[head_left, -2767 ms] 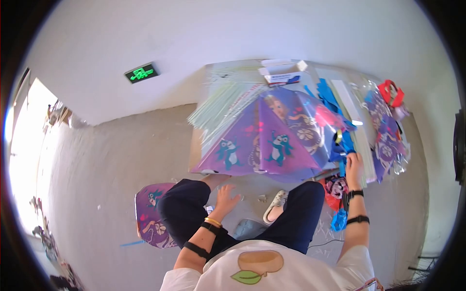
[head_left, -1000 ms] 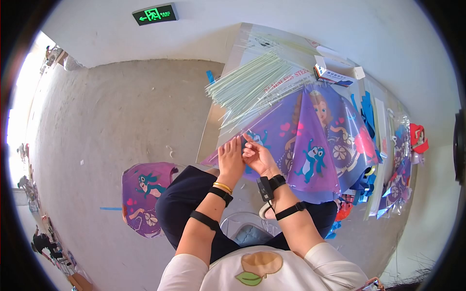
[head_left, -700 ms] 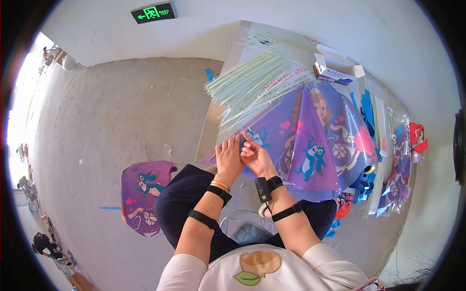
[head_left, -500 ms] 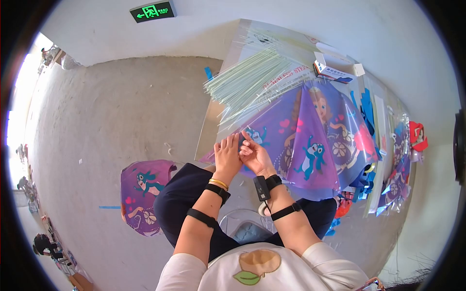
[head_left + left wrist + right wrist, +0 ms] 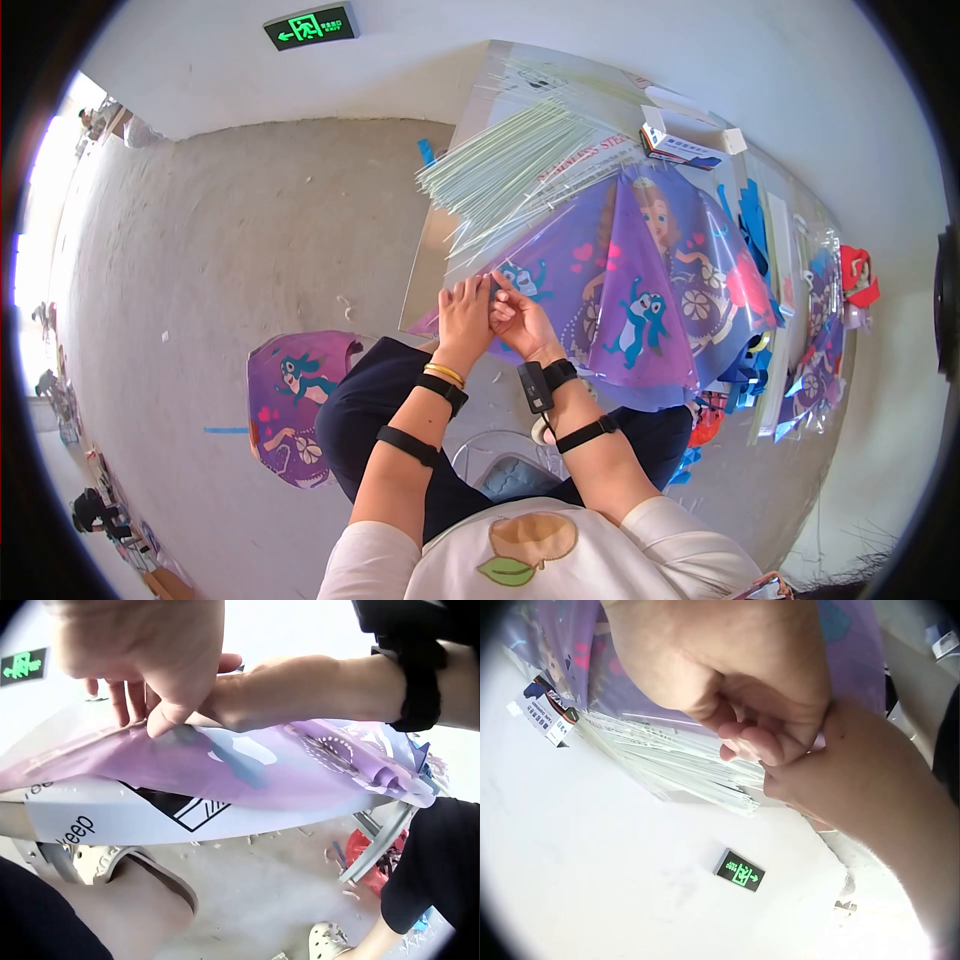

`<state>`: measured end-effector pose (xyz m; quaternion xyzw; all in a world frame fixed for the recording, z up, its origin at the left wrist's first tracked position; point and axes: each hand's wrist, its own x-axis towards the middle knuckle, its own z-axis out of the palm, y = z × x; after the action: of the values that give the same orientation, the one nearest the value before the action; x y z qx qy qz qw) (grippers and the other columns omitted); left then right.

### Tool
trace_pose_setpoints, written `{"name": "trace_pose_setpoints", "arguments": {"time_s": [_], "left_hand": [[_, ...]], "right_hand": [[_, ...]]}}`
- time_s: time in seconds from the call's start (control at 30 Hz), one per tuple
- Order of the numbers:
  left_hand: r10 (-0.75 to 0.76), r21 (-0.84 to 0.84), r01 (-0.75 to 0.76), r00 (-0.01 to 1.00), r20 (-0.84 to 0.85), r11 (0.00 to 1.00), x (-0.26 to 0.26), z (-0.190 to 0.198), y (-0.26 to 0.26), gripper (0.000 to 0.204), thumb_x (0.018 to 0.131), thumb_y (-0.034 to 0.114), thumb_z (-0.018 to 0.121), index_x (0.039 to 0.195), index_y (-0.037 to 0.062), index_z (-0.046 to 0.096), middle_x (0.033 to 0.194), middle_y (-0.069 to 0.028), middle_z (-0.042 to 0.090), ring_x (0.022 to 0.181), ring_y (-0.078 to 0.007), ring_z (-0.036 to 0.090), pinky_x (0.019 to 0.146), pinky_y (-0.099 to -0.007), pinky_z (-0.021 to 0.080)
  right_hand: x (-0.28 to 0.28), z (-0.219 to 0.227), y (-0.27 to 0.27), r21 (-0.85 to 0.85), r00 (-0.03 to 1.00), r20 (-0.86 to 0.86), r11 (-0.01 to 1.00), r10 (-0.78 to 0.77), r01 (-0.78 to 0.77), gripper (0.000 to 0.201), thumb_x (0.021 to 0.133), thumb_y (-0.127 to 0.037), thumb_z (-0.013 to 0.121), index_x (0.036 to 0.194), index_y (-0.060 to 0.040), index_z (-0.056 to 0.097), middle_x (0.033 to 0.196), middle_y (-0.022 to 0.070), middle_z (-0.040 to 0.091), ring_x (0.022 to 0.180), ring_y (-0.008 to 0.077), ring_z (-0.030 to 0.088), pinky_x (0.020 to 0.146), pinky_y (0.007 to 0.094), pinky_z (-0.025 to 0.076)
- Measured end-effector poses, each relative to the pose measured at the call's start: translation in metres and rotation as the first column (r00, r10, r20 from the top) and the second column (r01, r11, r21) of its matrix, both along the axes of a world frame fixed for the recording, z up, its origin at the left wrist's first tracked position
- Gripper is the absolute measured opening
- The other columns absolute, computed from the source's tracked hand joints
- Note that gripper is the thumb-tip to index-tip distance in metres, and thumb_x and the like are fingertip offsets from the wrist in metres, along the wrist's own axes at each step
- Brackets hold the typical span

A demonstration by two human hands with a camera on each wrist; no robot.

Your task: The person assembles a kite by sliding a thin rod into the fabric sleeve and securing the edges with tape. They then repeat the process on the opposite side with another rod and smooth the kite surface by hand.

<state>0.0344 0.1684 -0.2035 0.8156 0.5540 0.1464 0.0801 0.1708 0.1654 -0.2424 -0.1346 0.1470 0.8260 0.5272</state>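
A purple kite (image 5: 665,365) printed with cartoon figures lies spread over the near side of the table, its left corner toward the person's knee. Along its slanting left edge, the left hand (image 5: 465,318) pinches the sheet; the left wrist view shows its thumb and fingers on the kite's edge (image 5: 180,761). Close against it, the right hand (image 5: 524,325) has its lower fingers curled in and its index finger extended at the same edge. In the right wrist view the right hand (image 5: 727,656) hides the spot where its fingertips meet the kite.
Thin pale rods (image 5: 515,165) lie piled behind the kite, beside an open white box (image 5: 685,145). Blue strips (image 5: 752,225) and wrapped purple sheets (image 5: 822,345) lie at the right. Another purple printed piece (image 5: 300,410) is on the floor at left.
The right hand has come from the blue strips at the table's right to the kite's left edge, and the left hand has risen there from the lap. In the last second both barely move.
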Motion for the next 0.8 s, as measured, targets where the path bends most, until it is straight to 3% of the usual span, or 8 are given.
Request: {"name": "trace_pose_setpoints", "arguments": {"time_s": [0.2, 0.33, 0.4, 0.73, 0.8], "left_hand": [[-0.023, 0.037, 0.028, 0.992, -0.121, 0.999, -0.002, 0.005, 0.017, 0.048, 0.084, 0.014, 0.055, 0.131, 0.0072, 0.054, 0.104, -0.0048, 0.059, 0.101, -0.0202, 0.057, 0.09, -0.038, 0.037], [-0.044, 0.067, 0.051, 0.994, -0.105, 0.996, -0.004, 0.005, 0.021, 0.045, 0.086, 0.013, 0.052, 0.131, 0.008, 0.055, 0.103, -0.004, 0.058, 0.1, -0.0196, 0.058, 0.088, -0.037, 0.037], [-0.031, -0.06, 0.025, 0.995, -0.099, 0.998, -0.003, 0.006, 0.022, 0.054, 0.079, 0.006, 0.059, 0.132, 0.01, 0.053, 0.111, -0.0047, 0.059, 0.109, -0.0212, 0.056, 0.091, -0.0376, 0.037], [-0.05, -0.022, 0.047, 0.992, -0.12, 0.999, -0.003, 0.003, 0.02, 0.046, 0.084, 0.012, 0.055, 0.129, 0.0093, 0.056, 0.114, -0.005, 0.059, 0.109, -0.0217, 0.056, 0.092, -0.0378, 0.038], [-0.066, -0.053, 0.056, 0.972, -0.223, 0.997, -0.002, 0.003, 0.012, 0.048, 0.084, 0.013, 0.056, 0.132, 0.0087, 0.054, 0.118, -0.0048, 0.057, 0.11, -0.0212, 0.055, 0.092, -0.0377, 0.038]], "right_hand": [[0.0, 0.005, -0.005, -0.005, 1.0, -0.029, 1.0, 0.0, 0.0, 0.034, 0.1, -0.008, 0.046, 0.133, -0.0064, 0.054, 0.08, 0.0021, 0.051, 0.064, 0.0113, 0.044, 0.059, 0.0247, 0.042], [0.001, 0.007, -0.007, -0.025, 1.0, -0.016, 1.0, -0.011, 0.011, 0.035, 0.1, -0.009, 0.046, 0.135, -0.0067, 0.051, 0.08, 0.0016, 0.05, 0.065, 0.0111, 0.043, 0.059, 0.0243, 0.041], [0.001, 0.008, -0.006, -0.025, 1.0, -0.02, 1.0, -0.012, 0.012, 0.038, 0.101, -0.009, 0.046, 0.138, -0.0072, 0.048, 0.081, 0.0016, 0.05, 0.065, 0.0114, 0.043, 0.059, 0.0246, 0.041], [0.002, 0.011, -0.008, -0.055, 0.999, 0.032, 0.998, -0.022, 0.024, 0.038, 0.099, -0.007, 0.046, 0.137, -0.0068, 0.049, 0.081, 0.002, 0.051, 0.065, 0.0125, 0.043, 0.059, 0.0259, 0.041], [0.002, 0.011, -0.006, -0.024, 0.999, 0.039, 1.0, -0.018, 0.019, 0.034, 0.1, -0.007, 0.046, 0.133, -0.0054, 0.053, 0.081, 0.0025, 0.052, 0.064, 0.0126, 0.044, 0.058, 0.0261, 0.041]]}}
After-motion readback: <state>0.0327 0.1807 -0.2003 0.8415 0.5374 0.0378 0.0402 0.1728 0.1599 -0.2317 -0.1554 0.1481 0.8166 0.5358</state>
